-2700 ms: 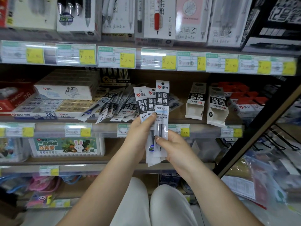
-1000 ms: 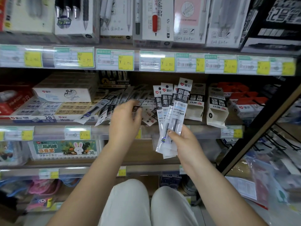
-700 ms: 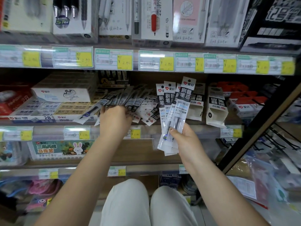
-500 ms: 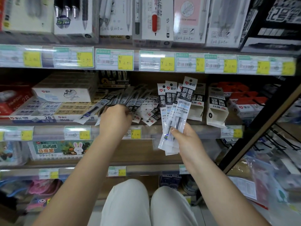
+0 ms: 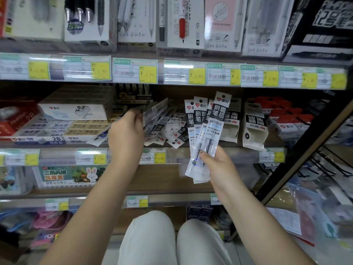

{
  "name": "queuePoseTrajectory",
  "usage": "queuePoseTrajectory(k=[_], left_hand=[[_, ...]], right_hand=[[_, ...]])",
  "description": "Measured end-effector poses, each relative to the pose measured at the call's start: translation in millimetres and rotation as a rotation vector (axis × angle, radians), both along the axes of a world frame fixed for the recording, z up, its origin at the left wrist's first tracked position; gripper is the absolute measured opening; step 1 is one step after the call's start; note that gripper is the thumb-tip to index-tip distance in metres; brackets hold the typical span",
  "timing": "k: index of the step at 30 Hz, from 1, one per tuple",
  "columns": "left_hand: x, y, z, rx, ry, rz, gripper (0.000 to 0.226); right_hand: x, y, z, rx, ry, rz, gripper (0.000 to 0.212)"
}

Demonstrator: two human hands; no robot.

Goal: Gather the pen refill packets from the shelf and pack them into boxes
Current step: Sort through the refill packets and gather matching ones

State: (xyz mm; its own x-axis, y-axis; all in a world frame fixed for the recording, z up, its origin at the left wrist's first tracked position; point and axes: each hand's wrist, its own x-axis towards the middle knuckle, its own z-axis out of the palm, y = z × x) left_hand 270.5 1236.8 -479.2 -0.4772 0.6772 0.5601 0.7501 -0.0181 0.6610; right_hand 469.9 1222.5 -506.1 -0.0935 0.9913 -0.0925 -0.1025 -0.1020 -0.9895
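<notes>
- Right hand (image 5: 219, 167): raised in front of the middle shelf (image 5: 191, 152), forearm coming up from lower right. Thumb lies across the front of a fanned bundle of refill packets (image 5: 207, 134), fingers wrapped behind; firm hold near the packets' lower end.
- Held bundle: several packets, upright w/ slight lean to the right, black-and-white header cards on top, clear sleeves below. Front one shows two dark refills inside.
- Left hand (image 5: 127, 132): reached fwd onto the middle shelf, back of hand facing camera, wrist bent a bit, forearm rising from lower left. Fingers curled in, pinching the top of a few loose packets (image 5: 150, 113) at the pile's left side; these are blurred, exact count unclear.
- Packet pile (image 5: 168, 131): rest of the refills lie loose and overlapping on the shelf, btw the left hand and the held bundle, some header cards hanging over the front edge.
- Two open white boxes (image 5: 255, 127) stand on the same shelf, just right of the held bundle, printing upside down. One is partly hidden behind the bundle.
- Left of the pile: eraser boxes (image 5: 57, 131) marked 2B, stacked flat.
- Shelf edges carry price tags (image 5: 147, 73) w/ yellow patches.
- Bottom centre: person's knees in light trousers (image 5: 152, 240), crouched close to the rack.
</notes>
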Motion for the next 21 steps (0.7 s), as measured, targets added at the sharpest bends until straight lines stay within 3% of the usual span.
queuePoseTrajectory(k=[13,21], left_hand=[[10,-8,0,0.180,-0.630,-0.260,0.017],[5,-6,5,0.255,-1.262,-0.434,0.024]], right_hand=[[3,-1,0,0.012,0.011,0.002,0.027],[5,-3,-2,0.016,0.015,0.007,0.026]])
